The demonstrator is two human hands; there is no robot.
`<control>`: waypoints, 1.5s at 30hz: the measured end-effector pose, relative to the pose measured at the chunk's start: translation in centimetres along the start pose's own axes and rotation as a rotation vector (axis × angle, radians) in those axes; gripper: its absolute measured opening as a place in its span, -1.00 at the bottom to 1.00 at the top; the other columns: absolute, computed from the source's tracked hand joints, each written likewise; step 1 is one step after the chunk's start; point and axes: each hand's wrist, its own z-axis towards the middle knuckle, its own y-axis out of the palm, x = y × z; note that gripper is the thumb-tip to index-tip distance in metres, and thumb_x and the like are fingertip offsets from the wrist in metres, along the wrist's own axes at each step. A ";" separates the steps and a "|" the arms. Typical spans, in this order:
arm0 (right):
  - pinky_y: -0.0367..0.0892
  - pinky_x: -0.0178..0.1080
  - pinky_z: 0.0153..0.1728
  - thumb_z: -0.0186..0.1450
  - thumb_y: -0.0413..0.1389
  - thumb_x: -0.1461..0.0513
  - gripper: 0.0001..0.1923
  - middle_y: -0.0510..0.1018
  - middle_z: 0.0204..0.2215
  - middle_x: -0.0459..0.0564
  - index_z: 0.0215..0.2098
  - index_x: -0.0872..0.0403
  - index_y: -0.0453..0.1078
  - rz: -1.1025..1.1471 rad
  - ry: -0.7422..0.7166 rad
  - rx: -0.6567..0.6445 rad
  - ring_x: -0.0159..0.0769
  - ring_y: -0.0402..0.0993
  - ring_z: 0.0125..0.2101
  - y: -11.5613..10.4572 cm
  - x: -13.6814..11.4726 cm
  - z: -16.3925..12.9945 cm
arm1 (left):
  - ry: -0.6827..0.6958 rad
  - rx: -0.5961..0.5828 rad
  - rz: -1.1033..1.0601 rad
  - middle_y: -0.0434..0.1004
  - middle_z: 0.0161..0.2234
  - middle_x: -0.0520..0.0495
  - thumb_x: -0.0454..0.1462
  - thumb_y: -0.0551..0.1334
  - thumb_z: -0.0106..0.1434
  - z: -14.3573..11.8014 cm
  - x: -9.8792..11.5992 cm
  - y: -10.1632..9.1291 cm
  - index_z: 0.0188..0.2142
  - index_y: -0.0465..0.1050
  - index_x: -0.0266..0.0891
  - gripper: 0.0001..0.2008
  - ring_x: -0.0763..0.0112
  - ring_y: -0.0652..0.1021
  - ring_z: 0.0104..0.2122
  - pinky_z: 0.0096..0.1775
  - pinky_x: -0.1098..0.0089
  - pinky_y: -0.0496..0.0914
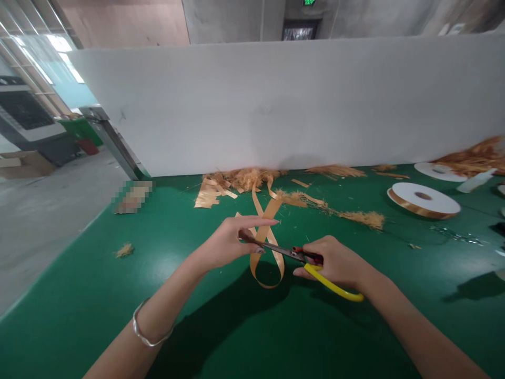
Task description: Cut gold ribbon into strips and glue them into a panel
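Currently, the left hand [226,242] pinches a folded loop of tan satin ribbon [265,247] between thumb and fingers, with the index finger extended flat over the fold. The loop hangs below the hand, just above the green table surface [118,295], and its 2 tails run back toward the heap of frayed ribbon scraps [240,180] at the foot of the white partition board [284,105].

The right hand [335,260] is closed around the yellow handle of the scissors [300,259], fingers curled through the loop. The blades point left and meet the ribbon just beside the left fingertips; how far the blades are parted cannot be told.

For a clean cut, judged from this position:
1. Keep the ribbon taut at the pinch.
2. Hold the blades square across the ribbon width.
3. Keep the left fingertips clear of the blade line.

A white spool of tan ribbon [424,199] lies well apart to the right.
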 end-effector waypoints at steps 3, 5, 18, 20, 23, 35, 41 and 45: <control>-0.12 -0.32 -0.60 0.17 0.03 -0.11 -0.50 0.15 -0.71 -0.16 -0.65 0.05 0.03 -0.024 -0.005 0.008 -0.45 0.01 -0.66 0.0 0.0 0.0 | 0.001 0.001 -0.014 0.38 0.08 -0.11 -0.45 0.20 0.11 0.0 0.0 0.0 0.05 0.37 -0.07 -0.50 0.44 0.59 -0.35 -0.30 0.42 0.51; -0.13 -0.31 -0.60 0.17 0.04 -0.10 -0.51 0.16 -0.72 -0.16 -0.66 0.05 0.04 -0.034 -0.007 0.016 -0.45 0.02 -0.66 0.0 0.0 0.0 | -0.001 0.005 -0.021 0.37 0.08 -0.11 -0.45 0.20 0.11 0.0 0.0 0.1 0.05 0.38 -0.07 -0.50 0.42 0.59 -0.34 -0.29 0.41 0.51; -0.11 -0.32 -0.63 0.17 0.06 -0.07 -0.53 0.17 -0.73 -0.15 -0.67 0.05 0.08 -0.008 0.034 0.003 -0.45 0.01 -0.69 -0.3 0.5 -0.1 | -0.150 0.079 -0.121 0.48 -0.02 -0.13 -0.37 0.30 0.06 -0.2 -0.6 -0.1 0.07 0.36 -0.08 -0.45 0.35 0.60 -0.36 -0.35 0.43 0.49; -0.10 -0.32 -0.63 0.16 0.07 -0.07 -0.54 0.17 -0.73 -0.16 -0.67 0.05 0.10 0.012 0.070 0.006 -0.45 0.01 -0.69 -0.6 0.8 -0.2 | -0.217 0.125 -0.152 0.41 0.06 -0.15 -0.34 0.33 0.04 -0.7 -1.1 -0.8 0.08 0.34 -0.06 -0.42 0.37 0.60 -0.37 -0.38 0.45 0.48; -0.09 -0.33 -0.63 0.15 0.08 -0.08 -0.54 0.17 -0.72 -0.16 -0.66 0.05 0.12 0.037 0.127 0.020 -0.46 0.03 -0.68 -0.9 1.3 -0.2 | -0.332 0.146 -0.159 0.15 0.22 -0.16 -0.31 0.36 0.01 -1.6 -2.1 -2.3 0.08 0.33 -0.04 -0.39 0.36 0.61 -0.36 -0.31 0.39 0.49; -0.05 -0.34 -0.63 0.13 0.11 -0.06 -0.56 0.23 -0.69 -0.15 -0.65 0.06 0.13 0.096 0.215 0.080 -0.44 0.08 -0.66 -0.2 1.7 0.3 | -0.679 0.038 -0.255 0.04 0.24 -0.34 -0.35 0.41 -0.10 -2.2 -4.2 -5.7 0.19 0.11 -0.04 -0.13 0.20 0.60 -0.32 -0.24 0.17 0.49; 0.20 -0.29 -0.54 0.09 0.20 0.03 -0.67 0.41 -0.55 -0.08 -0.54 0.07 0.22 0.547 0.265 0.228 -0.38 0.30 -0.60 0.5 0.7 1.1 | -0.472 0.290 -0.035 0.19 0.17 -0.27 -0.31 0.38 -0.07 -2.4 -0.8 -3.7 0.07 0.21 -0.10 -0.30 0.37 0.57 -0.42 -0.31 0.26 0.48; 0.32 -0.24 -0.49 0.00 0.28 0.09 -0.63 0.52 -0.29 0.03 -0.55 0.07 0.16 1.078 0.181 0.176 -0.42 0.38 -0.60 2.0 -2.0 1.7 | -0.258 0.435 -0.169 0.39 -0.02 -0.12 -0.32 0.37 -0.05 -0.9 -0.4 0.5 -0.11 0.23 -0.17 -0.48 0.55 0.52 -0.49 -0.35 0.39 0.45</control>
